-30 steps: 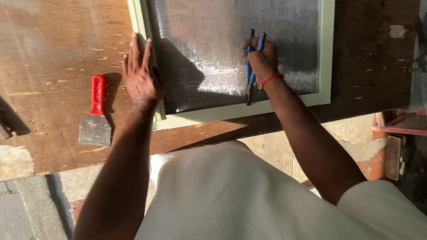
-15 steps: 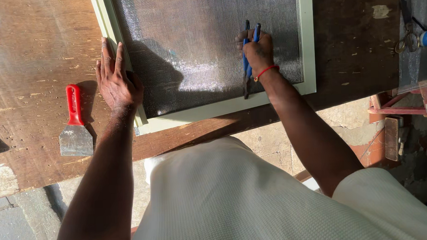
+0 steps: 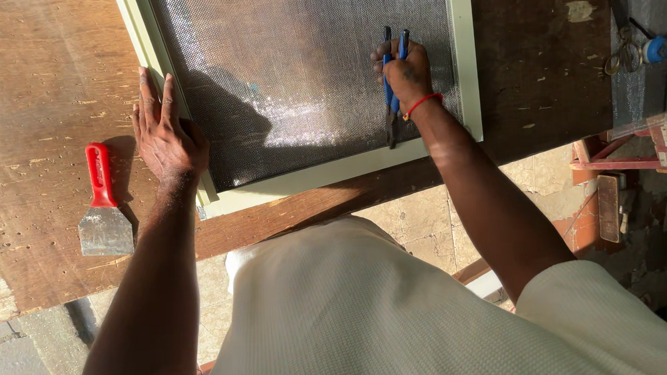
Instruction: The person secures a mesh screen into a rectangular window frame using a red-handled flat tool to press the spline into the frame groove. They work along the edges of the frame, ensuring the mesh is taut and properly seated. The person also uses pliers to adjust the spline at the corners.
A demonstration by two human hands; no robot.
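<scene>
The wooden workbench (image 3: pixel 42 87) spreads widest, its near edge running just below both wrists, with bare board open to the left of the left hand and to the right of the right hand. On it lies the screen frame (image 3: pixel 464 65), pale green, its mesh (image 3: pixel 285 71) filling the span between the two hands; the frame's near rail sits close to the bench edge, leaving little room toward the person. The left hand (image 3: pixel 163 138) lies flat and open, fingers spread, palm over the frame's left rail at its lower corner, gripping nothing. The right hand (image 3: pixel 405 72) is closed around blue-handled pliers (image 3: pixel 389 97), whose dark tip points back toward the near rail, over the mesh just inside the right rail. A red-handled scraper (image 3: pixel 101 199) rests just left of the left wrist, apart from it.
</scene>
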